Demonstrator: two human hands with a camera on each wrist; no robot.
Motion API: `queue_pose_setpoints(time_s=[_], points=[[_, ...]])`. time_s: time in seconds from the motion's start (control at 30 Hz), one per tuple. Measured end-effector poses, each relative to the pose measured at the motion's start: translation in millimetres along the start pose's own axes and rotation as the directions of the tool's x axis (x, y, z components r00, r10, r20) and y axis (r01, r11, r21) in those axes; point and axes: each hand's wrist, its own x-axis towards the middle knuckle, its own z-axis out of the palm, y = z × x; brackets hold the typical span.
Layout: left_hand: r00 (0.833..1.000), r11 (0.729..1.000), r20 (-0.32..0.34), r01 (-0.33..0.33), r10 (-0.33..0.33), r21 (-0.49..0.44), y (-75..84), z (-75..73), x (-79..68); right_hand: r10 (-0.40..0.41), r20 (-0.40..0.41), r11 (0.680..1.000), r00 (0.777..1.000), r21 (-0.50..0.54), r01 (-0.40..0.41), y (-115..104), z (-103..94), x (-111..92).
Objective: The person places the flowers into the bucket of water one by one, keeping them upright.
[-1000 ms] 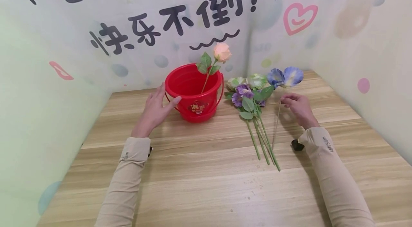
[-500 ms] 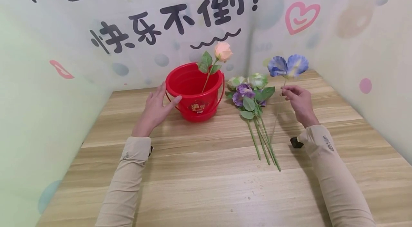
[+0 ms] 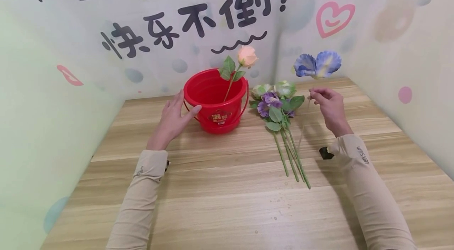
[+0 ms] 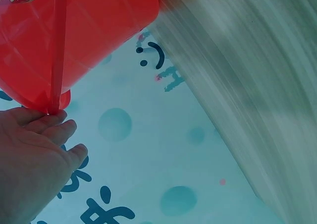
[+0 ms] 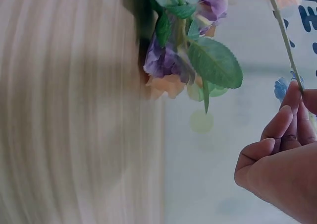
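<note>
My right hand (image 3: 330, 108) pinches the thin stem (image 5: 285, 33) of a blue artificial flower (image 3: 318, 65) between thumb and fingertips. The bloom stands upright above the hand, and the stem slants down toward the table. My left hand (image 3: 173, 120) rests with straight fingers against the left side of a red bucket (image 3: 220, 118). In the left wrist view its fingertips (image 4: 57, 117) touch the bucket by the rim and handle. A peach rose (image 3: 247, 56) with green leaves leans inside the bucket; its lower stem is hidden there.
Several artificial flowers, with purple blooms (image 3: 271, 100), pale green-white blooms (image 3: 285, 88) and green stems (image 3: 291, 155), lie on the wooden table (image 3: 213, 202) between the bucket and my right hand. A printed wall covering (image 3: 142, 73) stands behind the table.
My right hand has risen with the blue flower, lifting its bloom higher above the table. The left hand stays at the bucket, and the peach rose has not moved.
</note>
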Motion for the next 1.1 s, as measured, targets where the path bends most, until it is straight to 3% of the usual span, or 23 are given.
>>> queue_pose_setpoints(time_s=[0.4,0.77,1.1], points=[[1.000,1.000,-0.001,0.005,-0.005,0.000,-1.3,0.8,0.0,0.011,0.035,1.000,0.999,-0.011,-0.011,-6.1,21.3,0.0],[1.000,1.000,-0.003,0.005,-0.004,0.001,-1.5,0.6,0.1,-0.070,0.101,0.995,0.992,0.071,0.063,-10.8,56.6,0.2],[1.000,1.000,-0.001,0.015,-0.015,0.021,1.3,-1.5,0.1,-0.073,0.142,0.996,0.987,0.066,0.064,-22.2,88.8,1.8]])
